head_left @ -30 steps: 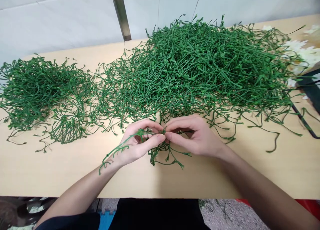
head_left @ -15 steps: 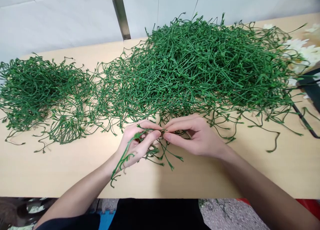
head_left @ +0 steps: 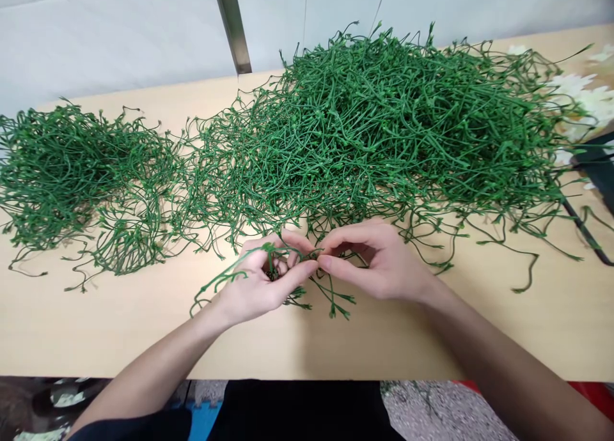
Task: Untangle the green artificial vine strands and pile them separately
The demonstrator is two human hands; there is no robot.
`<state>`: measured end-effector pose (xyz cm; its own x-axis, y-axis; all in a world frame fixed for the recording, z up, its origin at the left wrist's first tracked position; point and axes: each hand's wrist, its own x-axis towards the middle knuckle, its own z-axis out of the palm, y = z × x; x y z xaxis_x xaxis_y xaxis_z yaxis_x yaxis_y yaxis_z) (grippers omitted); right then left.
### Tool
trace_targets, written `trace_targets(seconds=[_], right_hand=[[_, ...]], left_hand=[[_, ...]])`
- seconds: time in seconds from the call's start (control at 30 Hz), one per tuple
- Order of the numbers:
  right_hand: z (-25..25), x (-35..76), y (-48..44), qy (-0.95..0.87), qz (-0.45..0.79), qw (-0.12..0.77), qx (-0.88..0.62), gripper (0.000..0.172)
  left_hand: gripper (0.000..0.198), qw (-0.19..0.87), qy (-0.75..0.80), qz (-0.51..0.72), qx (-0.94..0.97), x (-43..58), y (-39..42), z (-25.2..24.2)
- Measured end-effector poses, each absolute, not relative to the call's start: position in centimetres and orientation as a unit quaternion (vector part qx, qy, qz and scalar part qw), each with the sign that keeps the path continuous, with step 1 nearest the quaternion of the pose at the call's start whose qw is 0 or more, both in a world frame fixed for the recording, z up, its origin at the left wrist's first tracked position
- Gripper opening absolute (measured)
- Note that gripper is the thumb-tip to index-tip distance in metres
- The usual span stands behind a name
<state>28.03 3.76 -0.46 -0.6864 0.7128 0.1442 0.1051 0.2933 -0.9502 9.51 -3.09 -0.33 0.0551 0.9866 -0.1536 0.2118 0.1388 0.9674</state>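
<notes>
Thin green artificial flower stems (head_left: 336, 294) hang below my fingers at the front of a large heap of the same kind. My left hand (head_left: 271, 278) is closed round a few of them, and a branched stem (head_left: 218, 278) sticks out over its back toward the wrist. With thumb and forefinger, my right hand (head_left: 374, 259) pinches at a stem's end, its fingertips touching those of the left. What exactly lies between the fingertips is partly hidden.
The big heap of green stems (head_left: 374, 121) spreads across the back of the wooden table (head_left: 384, 345). A smaller pile (head_left: 71, 166) lies at the left. White artificial flowers (head_left: 582, 99) and a black object (head_left: 597, 163) are at the right edge. A metal post (head_left: 233, 25) stands behind.
The branched stem over my left hand has swung up and toward the left. My left fingers have shifted their hold slightly, while the right hand stays nearly in place.
</notes>
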Motion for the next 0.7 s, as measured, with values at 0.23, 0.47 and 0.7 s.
trace_targets(seconds=[0.23,0.47,0.7], right_hand=[[-0.47,27.94,3.79,-0.777,0.503,0.275,-0.26,0.012],[-0.58,27.74,3.53,-0.74,0.57,0.245,-0.261,0.002],[-0.75,28.1,3.69,-0.71,0.617,0.217,-0.261,0.01]], left_hand=[[0.009,0.508,0.55,0.368,0.552,9.32,-2.86,0.0],[0.01,0.5,0.545,0.352,0.574,8.94,-2.63,-0.03],[0.011,0.523,0.545,0.353,0.552,9.16,-2.5,0.35]])
